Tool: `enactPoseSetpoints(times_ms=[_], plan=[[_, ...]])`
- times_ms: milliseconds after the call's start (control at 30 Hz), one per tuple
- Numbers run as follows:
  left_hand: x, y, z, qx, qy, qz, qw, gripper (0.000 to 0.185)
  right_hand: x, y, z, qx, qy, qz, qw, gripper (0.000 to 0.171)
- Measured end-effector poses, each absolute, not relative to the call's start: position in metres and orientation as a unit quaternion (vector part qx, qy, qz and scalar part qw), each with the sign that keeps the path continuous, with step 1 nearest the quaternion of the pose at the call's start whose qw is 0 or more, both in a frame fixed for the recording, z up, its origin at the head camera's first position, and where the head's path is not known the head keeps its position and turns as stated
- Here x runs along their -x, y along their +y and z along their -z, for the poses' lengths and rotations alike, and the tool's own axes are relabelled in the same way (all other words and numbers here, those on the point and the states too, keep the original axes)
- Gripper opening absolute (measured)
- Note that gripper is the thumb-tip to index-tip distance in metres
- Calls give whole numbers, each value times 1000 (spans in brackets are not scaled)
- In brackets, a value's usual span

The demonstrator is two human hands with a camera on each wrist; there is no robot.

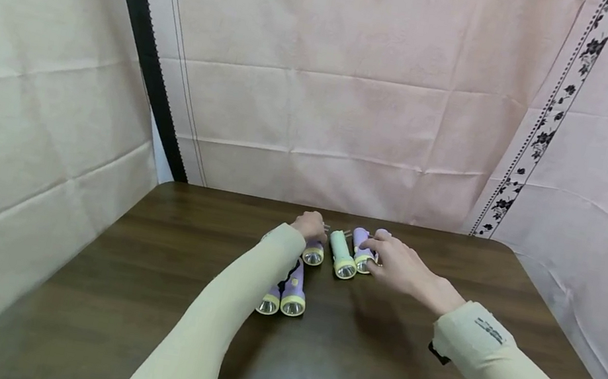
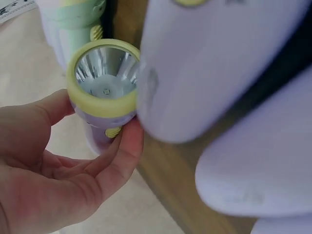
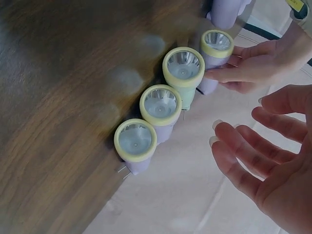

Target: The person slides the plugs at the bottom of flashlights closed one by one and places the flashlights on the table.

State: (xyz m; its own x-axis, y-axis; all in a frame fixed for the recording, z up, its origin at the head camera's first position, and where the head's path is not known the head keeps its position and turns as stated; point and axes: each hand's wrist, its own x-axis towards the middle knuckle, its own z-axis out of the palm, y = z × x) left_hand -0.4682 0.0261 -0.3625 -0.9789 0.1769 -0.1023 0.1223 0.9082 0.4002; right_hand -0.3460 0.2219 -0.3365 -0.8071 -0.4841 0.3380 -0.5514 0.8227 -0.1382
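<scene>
My left hand [image 1: 310,225] pinches a purple flashlight [image 1: 314,255] with a yellow rim, thumb on one side and fingers on the other, as the left wrist view shows. Beside it on the table lies a mint-green flashlight [image 1: 339,249], lens facing me. To its right is another purple flashlight [image 1: 359,242]. One more purple flashlight [image 3: 135,141] sits at the row's end, mostly hidden behind my right hand in the head view. My right hand [image 3: 273,151] hovers by these with loosely bent fingers and nothing between them.
Nearer me, two purple flashlights [image 1: 294,292] lie side by side, partly covered by my left forearm. The brown wooden table [image 1: 369,375] ends at a back edge just behind the row. Pale cloth [image 1: 322,119] hangs behind and on both sides.
</scene>
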Motion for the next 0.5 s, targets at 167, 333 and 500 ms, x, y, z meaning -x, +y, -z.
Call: enactPoseSetpoints(times_ms=[167,333,500], plan=[[461,12,348,-70,971,-227,33,32,348,215,333,-271,-943,-125,145,41],[456,2,333,-94,965,-245,-15,33,350,213,324,-269,-942,-131,151,51],[450,-7,325,-134,956,-257,-41,33,351,210,317,-266,-942,-141,149,58]])
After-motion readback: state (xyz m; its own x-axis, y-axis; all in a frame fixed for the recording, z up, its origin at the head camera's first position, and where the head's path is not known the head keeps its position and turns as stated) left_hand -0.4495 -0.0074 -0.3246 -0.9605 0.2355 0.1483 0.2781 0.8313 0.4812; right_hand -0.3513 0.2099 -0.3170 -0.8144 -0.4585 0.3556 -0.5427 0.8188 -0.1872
